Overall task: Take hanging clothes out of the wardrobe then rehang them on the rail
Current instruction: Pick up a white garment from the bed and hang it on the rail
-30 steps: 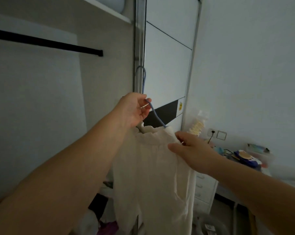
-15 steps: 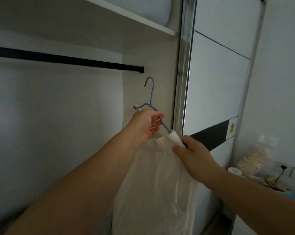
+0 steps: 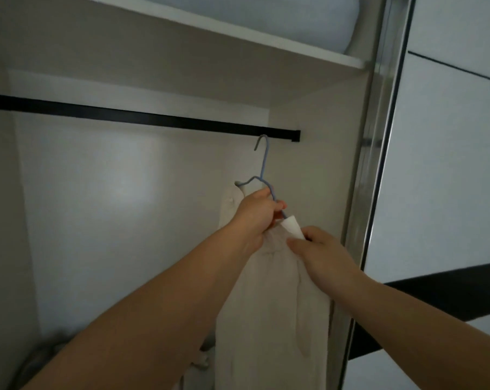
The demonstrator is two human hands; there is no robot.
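Observation:
A cream garment (image 3: 269, 311) hangs from a thin blue hanger (image 3: 263, 167). My left hand (image 3: 255, 212) grips the hanger's shoulder just below the neck. My right hand (image 3: 322, 254) pinches the garment's upper right edge. The hanger's hook sits right at the black wardrobe rail (image 3: 142, 117), near the rail's right end; whether it rests on the rail I cannot tell. The rail itself carries no other clothes in view.
A white shelf (image 3: 238, 32) with a pale bundle (image 3: 294, 21) on top runs above the rail. The sliding door's metal frame (image 3: 376, 153) stands close on the right. Some crumpled fabric (image 3: 41, 356) lies low at the wardrobe's left bottom.
Both hands carried the hanger and garment from beside the sliding door into the wardrobe and upward; the hook now reaches the rail's right end.

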